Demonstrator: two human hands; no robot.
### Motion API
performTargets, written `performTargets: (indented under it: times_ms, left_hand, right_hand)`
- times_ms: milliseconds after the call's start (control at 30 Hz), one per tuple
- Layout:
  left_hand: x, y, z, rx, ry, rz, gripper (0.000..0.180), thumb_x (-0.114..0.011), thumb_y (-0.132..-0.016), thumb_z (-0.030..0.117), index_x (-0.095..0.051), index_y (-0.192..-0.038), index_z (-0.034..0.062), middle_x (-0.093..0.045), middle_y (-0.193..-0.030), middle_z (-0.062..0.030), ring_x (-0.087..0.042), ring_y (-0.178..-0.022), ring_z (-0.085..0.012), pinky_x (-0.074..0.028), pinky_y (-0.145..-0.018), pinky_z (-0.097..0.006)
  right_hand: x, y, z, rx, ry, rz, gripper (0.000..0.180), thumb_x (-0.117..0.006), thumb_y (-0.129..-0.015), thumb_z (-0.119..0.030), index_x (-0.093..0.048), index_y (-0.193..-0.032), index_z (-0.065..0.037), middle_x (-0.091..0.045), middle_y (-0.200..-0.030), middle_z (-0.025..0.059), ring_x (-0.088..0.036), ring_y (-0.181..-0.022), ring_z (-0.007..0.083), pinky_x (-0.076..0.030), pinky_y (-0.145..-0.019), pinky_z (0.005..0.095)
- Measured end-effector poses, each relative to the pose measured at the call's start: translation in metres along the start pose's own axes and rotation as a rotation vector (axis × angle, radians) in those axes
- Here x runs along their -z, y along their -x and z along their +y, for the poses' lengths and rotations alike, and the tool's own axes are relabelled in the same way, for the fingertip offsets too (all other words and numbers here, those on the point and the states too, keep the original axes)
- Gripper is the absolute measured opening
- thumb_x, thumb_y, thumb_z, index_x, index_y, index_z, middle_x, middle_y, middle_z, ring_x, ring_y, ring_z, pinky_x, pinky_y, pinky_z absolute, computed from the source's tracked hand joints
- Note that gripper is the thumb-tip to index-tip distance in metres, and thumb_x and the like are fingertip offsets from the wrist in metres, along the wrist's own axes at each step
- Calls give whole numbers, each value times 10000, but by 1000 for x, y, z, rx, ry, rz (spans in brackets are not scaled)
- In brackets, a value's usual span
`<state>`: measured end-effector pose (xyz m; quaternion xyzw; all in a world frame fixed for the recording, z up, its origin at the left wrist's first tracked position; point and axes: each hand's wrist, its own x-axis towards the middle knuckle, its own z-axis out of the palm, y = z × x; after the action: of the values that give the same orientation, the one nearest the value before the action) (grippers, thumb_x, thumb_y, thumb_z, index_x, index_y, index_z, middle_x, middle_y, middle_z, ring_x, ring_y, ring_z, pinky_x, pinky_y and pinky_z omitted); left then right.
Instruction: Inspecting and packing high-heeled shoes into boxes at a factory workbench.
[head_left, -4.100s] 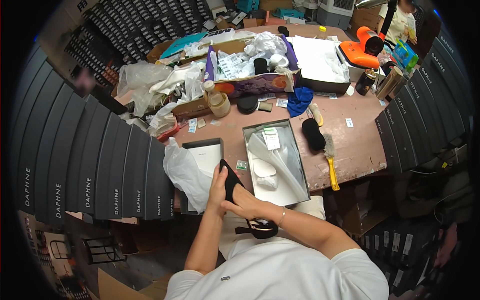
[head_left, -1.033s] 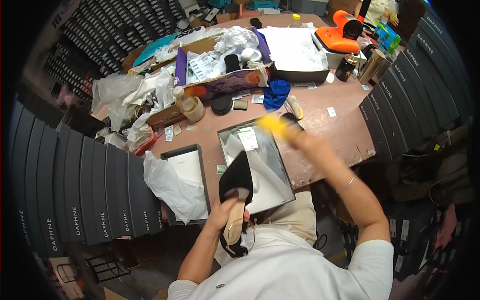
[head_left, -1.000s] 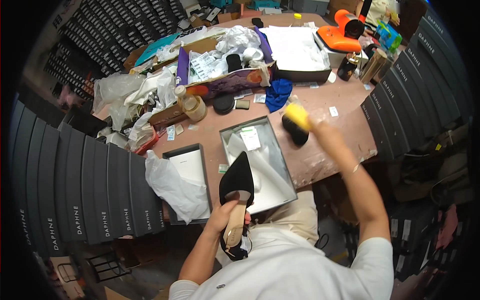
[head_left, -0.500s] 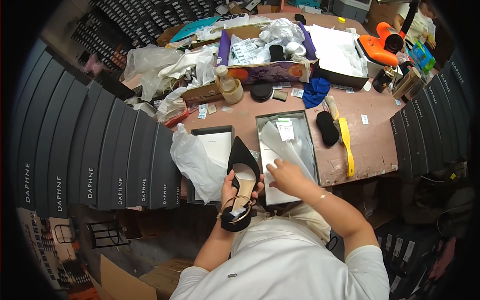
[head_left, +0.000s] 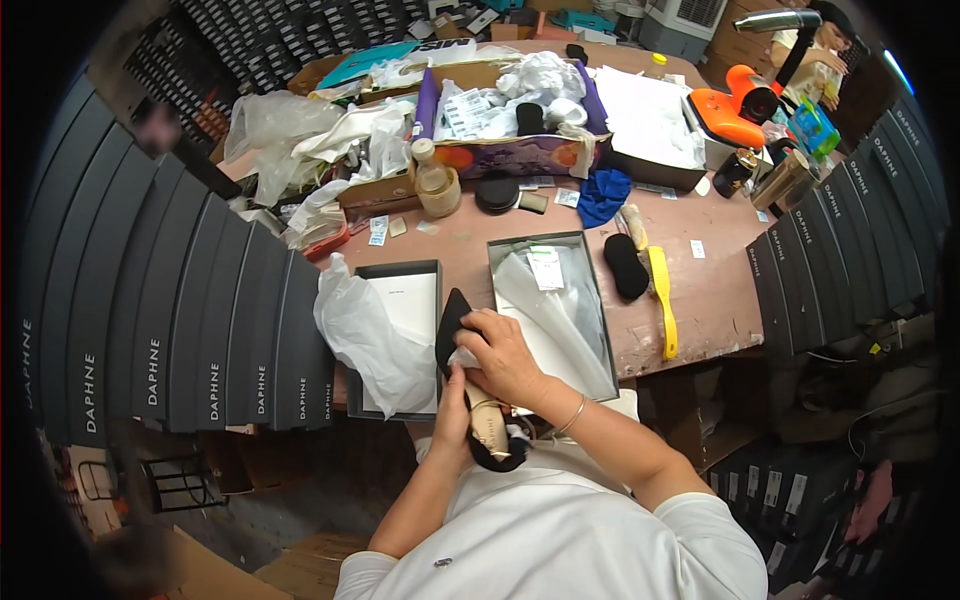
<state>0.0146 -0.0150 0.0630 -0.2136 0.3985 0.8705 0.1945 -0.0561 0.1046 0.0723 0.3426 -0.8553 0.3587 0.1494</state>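
My left hand is closed around the side of a black pointed shoe with a beige insole and an ankle strap. The shoe's toe points away from me, its heel end near my shirt. Over the front opening, my right hand has its fingers curled against the toe part. A small whitish bit shows beneath those fingers; whether they pinch it is unclear. Left of the shoe is an open shoebox with white tissue paper spilling out. Another open box, lined with tissue, lies to the right.
Dark shoeboxes stand stacked at left, others at right. A yellow brush and black oval pad lie right of the boxes. Behind are a bottle, blue cloth and purple carton. Someone is at far right.
My right hand has moved left from the right-hand box onto the shoe's front. The shoe has turned more onto its side in my left hand. The whole view has shifted slightly.
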Motion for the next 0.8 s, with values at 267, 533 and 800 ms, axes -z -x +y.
performTargets:
  times_ms: [267, 533, 800]
  left_hand:
    - [10, 1, 4, 41, -10, -187, 693, -211, -945, 652, -523, -1141, 66, -606, -791, -108, -626, -640, -176, -536, -577, -274]
    - [37, -50, 72, -849, -719, 406, 524, -507, -971, 305, -408, -1347, -45, -550, -1242, -184, -523, -1173, -249, -391, -1018, -337]
    - [-35, -110, 0, -929, -1646, -149, 390, -544, -903, 189, -543, -1258, 27, -489, -1335, -214, -435, -1264, -384, -263, -1090, -505]
  right_hand:
    - [12, -3, 6, -297, -414, -206, 805, -738, -791, -303, -325, -1456, -118, -353, -1408, 284, -479, -1181, 452, -428, -977, 399]
    - [61, 12, 82, -519, 260, -138, 764, -680, -815, -404, -363, -1406, -38, -407, -1370, 268, -371, -1289, 431, -262, -1069, 566]
    - [17, 69, 60, -240, 133, -623, 545, -677, -810, -277, -495, -1279, -69, -562, -1218, 133, -490, -1194, 316, -314, -1026, 578]
